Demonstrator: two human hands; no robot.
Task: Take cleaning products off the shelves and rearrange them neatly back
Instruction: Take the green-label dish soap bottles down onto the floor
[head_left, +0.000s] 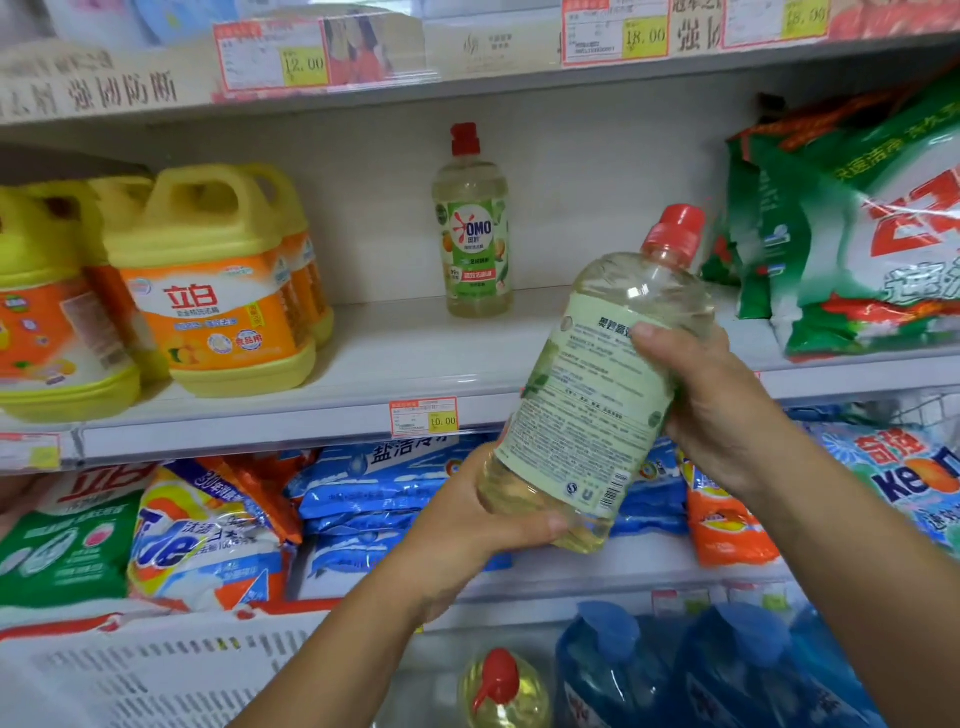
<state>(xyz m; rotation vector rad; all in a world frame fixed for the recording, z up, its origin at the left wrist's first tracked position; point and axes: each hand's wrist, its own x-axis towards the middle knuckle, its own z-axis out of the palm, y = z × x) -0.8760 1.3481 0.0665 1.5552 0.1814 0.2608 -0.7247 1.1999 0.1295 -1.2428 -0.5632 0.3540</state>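
I hold a clear bottle of pale yellow liquid with a red cap (597, 395) in front of the middle shelf (291, 434), tilted with its cap up to the right and its back label facing me. My left hand (467, 525) grips its base from below. My right hand (711, 405) grips its right side, thumb across the label. A matching OMO bottle (472, 228) stands upright at the back of the shelf, beyond and left of the held one.
Yellow and orange detergent jugs (208, 280) stand at the shelf's left; green washing powder bags (857, 234) lie at its right. Powder bags (202, 535) fill the shelf below. A white basket (156, 675), a third red-capped bottle (501, 686) and blue bottles (727, 670) sit at the bottom.
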